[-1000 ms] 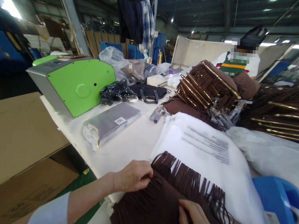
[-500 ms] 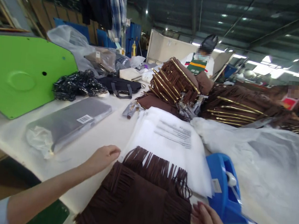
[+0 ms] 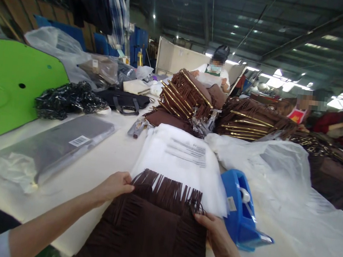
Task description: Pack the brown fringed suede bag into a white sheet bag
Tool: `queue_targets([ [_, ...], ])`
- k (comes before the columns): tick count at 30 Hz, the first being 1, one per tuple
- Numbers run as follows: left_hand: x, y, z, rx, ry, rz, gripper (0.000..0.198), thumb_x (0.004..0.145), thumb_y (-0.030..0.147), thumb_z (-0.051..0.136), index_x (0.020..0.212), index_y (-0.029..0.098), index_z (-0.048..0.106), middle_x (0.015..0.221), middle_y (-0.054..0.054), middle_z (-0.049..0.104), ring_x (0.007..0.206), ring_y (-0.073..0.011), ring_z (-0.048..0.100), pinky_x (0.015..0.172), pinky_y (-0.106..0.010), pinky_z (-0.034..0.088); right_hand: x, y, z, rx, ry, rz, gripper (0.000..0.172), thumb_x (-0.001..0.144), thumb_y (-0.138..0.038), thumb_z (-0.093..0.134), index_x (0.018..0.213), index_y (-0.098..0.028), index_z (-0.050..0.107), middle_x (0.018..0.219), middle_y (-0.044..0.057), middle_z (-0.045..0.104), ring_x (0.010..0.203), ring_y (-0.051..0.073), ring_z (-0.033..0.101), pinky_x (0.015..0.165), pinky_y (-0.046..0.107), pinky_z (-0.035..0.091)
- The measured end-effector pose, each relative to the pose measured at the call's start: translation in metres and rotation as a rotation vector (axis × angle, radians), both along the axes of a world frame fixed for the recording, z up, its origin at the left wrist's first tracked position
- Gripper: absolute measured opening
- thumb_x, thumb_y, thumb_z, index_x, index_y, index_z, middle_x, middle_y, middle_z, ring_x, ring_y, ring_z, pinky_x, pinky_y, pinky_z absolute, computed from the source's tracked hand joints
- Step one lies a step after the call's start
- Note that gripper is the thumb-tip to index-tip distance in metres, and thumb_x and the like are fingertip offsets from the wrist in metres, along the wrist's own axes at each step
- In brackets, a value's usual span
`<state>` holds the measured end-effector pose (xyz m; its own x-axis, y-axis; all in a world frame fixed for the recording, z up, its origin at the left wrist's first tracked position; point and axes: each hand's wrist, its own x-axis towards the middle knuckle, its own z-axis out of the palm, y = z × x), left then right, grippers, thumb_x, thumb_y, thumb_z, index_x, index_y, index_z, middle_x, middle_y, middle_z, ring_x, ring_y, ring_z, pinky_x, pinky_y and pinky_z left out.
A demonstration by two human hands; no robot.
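Fringed brown piece (image 3: 150,223): head view, the only one we have. We log it lying flat on the tabletop (image 3: 111,155), on the near side of the white bag stack (image 3: 181,157), with its top row of fringe lapping over the stack's near edge.

Left hand (image 3: 114,185): at the stack's near left corner, fingers curled down and pinched on the piece's upper left corner. The forearm runs in low from the lower left, and the wrist is nearly straight.

Right hand (image 3: 214,235): at the stack's near right corner, closed on the piece's upper right edge with its fingertips among the fringe. The wrist is bent inward, and the forearm leaves the frame at the bottom.

Handling note, as our judgement: the two grips should stay level and the cloth taut between them, so that the loose strands lie straight and do not bunch or snag.

Also entered, all placed from the stack:
- blue tape dispenser (image 3: 239,209), just beside it on the right;
- grey wrapped parcel (image 3: 54,145), well to its left;
- green machine (image 3: 8,84), farther left;
- piled fringed pieces with gold bars (image 3: 186,97), beyond it;
- a co-worker (image 3: 215,70), beyond the pile.
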<state>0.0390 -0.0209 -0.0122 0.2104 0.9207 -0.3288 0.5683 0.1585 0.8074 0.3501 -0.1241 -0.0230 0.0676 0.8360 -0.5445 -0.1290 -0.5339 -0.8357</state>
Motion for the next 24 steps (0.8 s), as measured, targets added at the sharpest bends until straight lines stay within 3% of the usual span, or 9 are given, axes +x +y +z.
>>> queue_targets([
  [3,0.001,-0.002,0.001,0.011,0.015,0.017,0.032,0.055,0.048,0.055,0.064,0.018,0.051,0.055,0.004,0.046,0.058,-0.0155,0.045,0.055,-0.026,0.03,-0.006,0.007,-0.001,0.076,-0.431,-0.033,0.023,0.054,-0.037,0.071,0.059,-0.015,0.063,0.057,0.0,0.062,0.059,0.015,0.053,0.054,0.026,0.034],
  [5,0.002,-0.004,0.003,0.011,0.019,0.022,0.032,0.056,0.049,0.054,0.064,0.018,0.051,0.055,0.004,0.046,0.058,-0.0154,0.045,0.054,-0.025,0.029,-0.008,0.01,-0.003,0.125,-0.528,-0.065,0.021,0.054,-0.034,0.069,0.051,-0.016,0.059,0.048,-0.003,0.055,0.054,0.014,0.047,0.052,0.026,0.03],
  [8,0.003,-0.006,0.007,-0.003,-0.011,0.013,0.032,0.058,0.049,0.053,0.066,0.018,0.05,0.056,0.003,0.046,0.058,-0.0151,0.044,0.054,-0.025,0.029,-0.005,0.01,-0.007,0.187,-0.48,-0.123,0.021,0.06,-0.037,0.062,0.054,-0.018,0.058,0.05,-0.003,0.054,0.056,0.013,0.046,0.054,0.026,0.03],
  [13,0.004,-0.006,0.008,0.032,0.0,0.022,0.033,0.058,0.051,0.052,0.062,0.019,0.048,0.056,0.002,0.049,0.058,-0.0159,0.044,0.052,-0.025,0.031,0.003,0.01,-0.01,0.208,-0.271,-0.231,0.028,0.06,-0.042,0.063,0.073,-0.017,0.062,0.065,-0.001,0.063,0.066,0.015,0.054,0.063,0.026,0.04],
  [18,0.003,-0.003,0.005,0.007,0.028,0.023,0.032,0.057,0.049,0.053,0.063,0.018,0.05,0.058,0.0,0.053,0.061,-0.0173,0.048,0.054,-0.026,0.032,0.004,0.01,0.0,0.194,-0.092,-0.29,0.033,0.06,-0.042,0.066,0.083,-0.019,0.059,0.072,0.0,0.067,0.072,0.015,0.06,0.069,0.025,0.046],
  [20,0.003,-0.003,0.003,-0.006,0.01,0.031,0.032,0.057,0.048,0.053,0.065,0.017,0.051,0.059,0.0,0.054,0.061,-0.0169,0.048,0.055,-0.025,0.032,0.002,0.001,0.009,0.24,-0.099,-0.2,0.033,0.064,-0.044,0.066,0.085,-0.019,0.061,0.079,0.002,0.068,0.077,0.016,0.061,0.073,0.026,0.047],
  [24,0.002,-0.005,0.003,-0.014,-0.028,0.058,0.032,0.057,0.048,0.053,0.064,0.017,0.051,0.056,0.002,0.051,0.058,-0.0154,0.046,0.053,-0.025,0.031,-0.004,-0.036,0.036,0.321,-0.348,0.321,0.036,0.076,-0.049,0.056,0.103,-0.027,0.064,0.097,0.006,0.069,0.096,0.022,0.06,0.089,0.035,0.045],
])
